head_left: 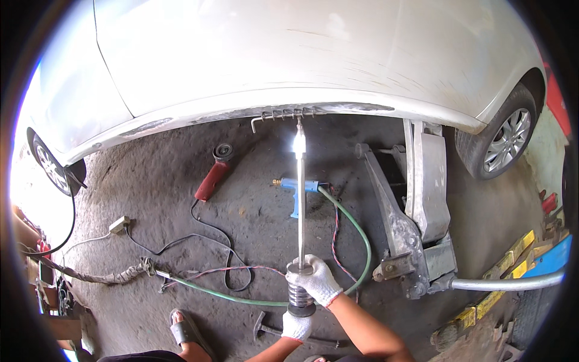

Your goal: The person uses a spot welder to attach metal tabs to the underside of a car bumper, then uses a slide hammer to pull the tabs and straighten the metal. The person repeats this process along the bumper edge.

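Both my gloved hands are on a slide hammer (301,223), a long metal rod that points away from me toward the car's sill. My right hand (315,281) is closed round its sliding weight. Below it, my left hand (297,326) grips the handle end, mostly hidden behind the fingers. The far tip meets a thin bent rod (274,115) that runs through several small rings along the bare, sanded patch of the white sill (235,113). A bright glare covers the upper part of the slide hammer's shaft.
A floor jack (410,223) stands under the car at the right, its long handle (506,283) reaching right. On the floor lie a red angle grinder (212,180), a blue welding gun (300,186) with green hose (360,235), a power socket (119,225) and a hammer (259,326).
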